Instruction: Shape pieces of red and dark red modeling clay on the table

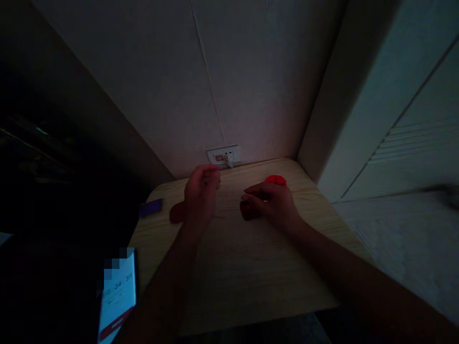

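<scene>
Head cam, fwd/down, prob. near (dim)

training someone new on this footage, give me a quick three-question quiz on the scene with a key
1. Which of these is nearest the right hand: A) socket, B) dark red piece, C) phone?
2. True or false: the phone's screen is dark.
3. Fill in: the hand nearer the purple piece is the ____.

Key: 1. B; 2. false; 3. left hand

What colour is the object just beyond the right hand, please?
The object is bright red; head view.
</scene>
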`<state>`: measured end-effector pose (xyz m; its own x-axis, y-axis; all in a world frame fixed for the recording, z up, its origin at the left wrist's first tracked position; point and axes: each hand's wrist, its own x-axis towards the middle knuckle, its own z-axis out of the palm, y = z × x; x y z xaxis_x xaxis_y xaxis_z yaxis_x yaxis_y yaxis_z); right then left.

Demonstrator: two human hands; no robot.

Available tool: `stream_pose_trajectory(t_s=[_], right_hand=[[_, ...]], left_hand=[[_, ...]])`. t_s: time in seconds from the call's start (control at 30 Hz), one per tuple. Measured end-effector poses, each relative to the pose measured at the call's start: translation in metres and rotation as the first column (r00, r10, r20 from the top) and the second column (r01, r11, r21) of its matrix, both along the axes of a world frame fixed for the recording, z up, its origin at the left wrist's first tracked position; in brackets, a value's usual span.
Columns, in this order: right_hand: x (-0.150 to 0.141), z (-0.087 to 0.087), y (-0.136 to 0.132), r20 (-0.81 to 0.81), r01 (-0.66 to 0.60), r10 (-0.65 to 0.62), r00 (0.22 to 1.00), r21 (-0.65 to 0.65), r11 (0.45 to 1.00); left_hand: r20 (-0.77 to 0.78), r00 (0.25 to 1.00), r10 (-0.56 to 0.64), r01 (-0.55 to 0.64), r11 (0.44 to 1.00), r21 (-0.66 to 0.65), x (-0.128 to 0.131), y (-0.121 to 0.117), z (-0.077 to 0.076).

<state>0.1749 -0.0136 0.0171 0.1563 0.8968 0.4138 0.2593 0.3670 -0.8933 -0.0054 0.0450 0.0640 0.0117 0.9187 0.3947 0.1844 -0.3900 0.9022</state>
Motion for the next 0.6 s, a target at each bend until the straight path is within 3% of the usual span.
stream_pose_trajectory(t_s=[0.07, 0.17, 0.27, 0.4, 0.47, 0.6], right_hand=[[-0.002, -0.002, -0.001, -0.079, -0.066, 0.062, 0.995, -0.046, 0.997], [-0.007, 0.0, -0.005, -0.191, -0.186, 0.162, 0.968, -0.116, 0.976], [-0.011, 0.007, -0.011, -0.226, -0.221, 0.186, 0.956, -0.139, 0.965], [-0.014, 0.014, -0.017, -0.268, -0.231, 0.189, 0.945, -0.134, 0.964], [-0.013, 0.014, -0.018, -0.244, -0.219, 0.185, 0.952, -0.122, 0.968], [-0.007, 0.011, -0.018, -0.041, -0.189, 0.186, 0.982, -0.074, 0.979]], left_hand=[[0.092, 0.995, -0.048, 0.05, 0.998, -0.024, 0.008, -0.018, -0.01], [0.111, 0.992, -0.058, 0.06, 0.998, -0.019, 0.01, -0.033, -0.029], [0.106, 0.993, -0.049, 0.05, 0.999, -0.008, 0.005, -0.039, -0.044], [0.137, 0.981, -0.138, 0.145, 0.989, -0.04, 0.002, -0.044, -0.055], [0.197, 0.966, -0.165, 0.183, 0.98, -0.074, 0.005, -0.045, -0.057], [0.329, 0.923, -0.201, 0.26, 0.954, -0.147, 0.012, -0.043, -0.055]])
